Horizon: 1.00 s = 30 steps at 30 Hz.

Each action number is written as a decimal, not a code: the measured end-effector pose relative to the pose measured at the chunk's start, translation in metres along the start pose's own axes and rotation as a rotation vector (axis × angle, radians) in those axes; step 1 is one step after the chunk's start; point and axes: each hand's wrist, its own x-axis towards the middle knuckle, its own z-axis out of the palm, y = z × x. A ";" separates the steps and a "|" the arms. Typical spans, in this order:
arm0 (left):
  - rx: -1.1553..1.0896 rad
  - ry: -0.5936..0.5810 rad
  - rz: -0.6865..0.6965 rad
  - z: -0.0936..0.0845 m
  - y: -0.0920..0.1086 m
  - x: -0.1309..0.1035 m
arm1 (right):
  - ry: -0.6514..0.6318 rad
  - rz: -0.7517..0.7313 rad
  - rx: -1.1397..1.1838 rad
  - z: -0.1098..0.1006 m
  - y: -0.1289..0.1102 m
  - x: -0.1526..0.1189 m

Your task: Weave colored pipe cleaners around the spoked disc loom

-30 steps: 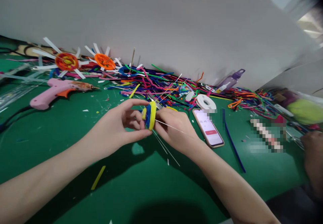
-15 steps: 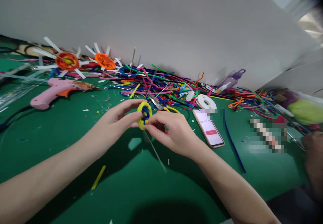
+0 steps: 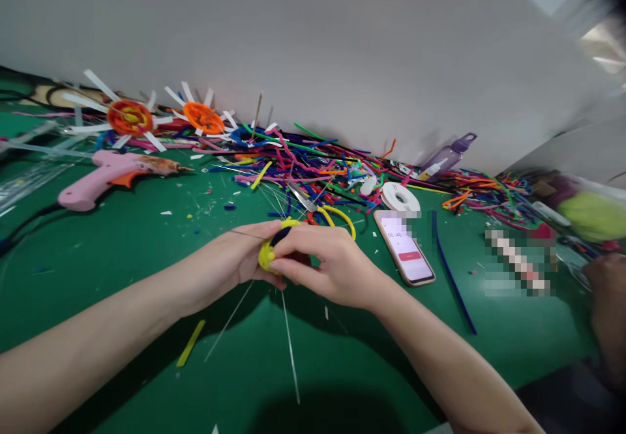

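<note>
A yellow and dark blue pipe-cleaner disc (image 3: 267,255) is held between my two hands above the table. My left hand (image 3: 229,264) is wrapped round its far and left side, fingers partly hidden. With thumb and forefinger, my right hand (image 3: 325,261) pinches the disc's near yellow edge. Thin pale strands (image 3: 290,346) stick out from the disc in several directions. Just beyond my right hand lie scissors (image 3: 353,223) with yellow handles. A short yellow pipe-cleaner piece (image 3: 190,344) rests below my left forearm.
A pink glue gun (image 3: 98,183) lies at left. Two orange discs with white strips (image 3: 203,118) stand behind it. Pipe cleaners (image 3: 313,160) pile along the wall. At right are a phone (image 3: 405,248), white spool (image 3: 400,197), purple bottle (image 3: 447,154) and another person's hand (image 3: 609,297).
The disc has tilted and come slightly lower and nearer, its face turning away. My left hand has turned round it, and more strands now show. The scissors' handles are more exposed.
</note>
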 end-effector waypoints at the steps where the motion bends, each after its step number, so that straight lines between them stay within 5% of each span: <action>1: -0.003 -0.061 -0.032 0.000 0.000 0.000 | -0.023 -0.022 0.001 0.000 0.000 0.000; 6: -0.001 -0.178 -0.144 0.000 -0.002 0.001 | -0.083 -0.094 -0.183 0.003 0.002 -0.001; 13: -0.194 -0.047 -0.173 -0.009 -0.005 0.010 | -0.047 -0.015 -0.460 0.008 0.008 0.000; 18: -0.345 0.155 -0.078 -0.012 -0.002 0.014 | 0.195 0.047 -0.461 0.003 0.009 0.000; 23: -0.423 0.105 0.018 -0.019 -0.001 0.015 | 0.477 0.036 -0.426 -0.005 0.006 0.000; 30: -0.468 0.063 0.186 -0.028 0.002 0.013 | 0.700 0.079 -0.403 -0.028 0.003 -0.005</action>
